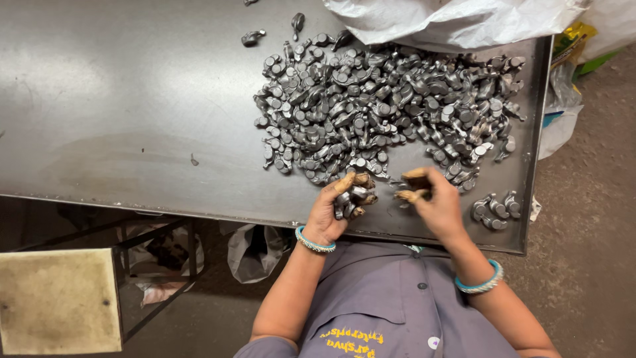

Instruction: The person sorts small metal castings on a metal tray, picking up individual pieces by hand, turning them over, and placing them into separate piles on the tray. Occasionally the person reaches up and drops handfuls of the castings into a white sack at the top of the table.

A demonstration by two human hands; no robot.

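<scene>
Grey steel table [132, 119], seen from above, with large heap of small forged metal parts [387, 106] spread over its right half. Left hand [334, 209], at near edge of heap, closed around a handful of parts [354, 195], fingertips stained brown. Right hand [430, 199], just beside it, pinching a single part [416, 182] between thumb and fingers. Small separate cluster of parts [495, 209] near table's right corner; a few strays [253, 38] at upper centre. White sack [450, 20] overhanging far edge. Turquoise bangles [315, 242] on both wrists; grey work shirt [397, 305] below.
</scene>
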